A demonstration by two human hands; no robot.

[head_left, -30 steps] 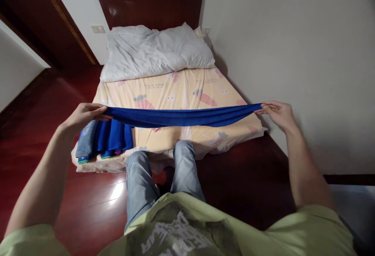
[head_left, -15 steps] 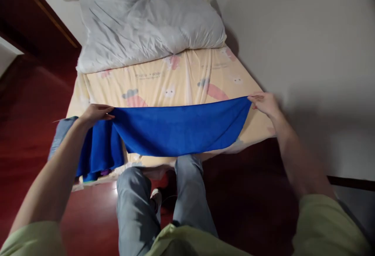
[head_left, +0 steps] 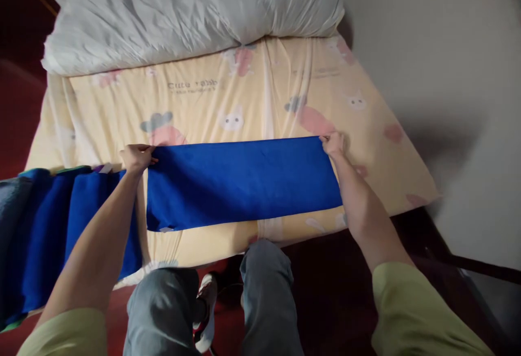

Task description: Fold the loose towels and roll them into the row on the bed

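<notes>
A blue towel (head_left: 240, 182) lies folded into a long flat strip across the near part of the bed (head_left: 252, 95). My left hand (head_left: 137, 157) pinches its far left corner. My right hand (head_left: 334, 143) pinches its far right corner. Both hands rest low on the yellow printed sheet, with the cloth stretched flat between them.
A stack of folded blue towels (head_left: 61, 226) lies at the bed's near left corner, beside my left arm. A white duvet (head_left: 187, 8) is bunched at the head of the bed. A pale wall (head_left: 448, 74) runs along the right. My legs stand on the red wooden floor (head_left: 337, 291).
The towel, held taut in the air a second ago, has come down and now lies flat on the sheet. My view has moved closer over the bed.
</notes>
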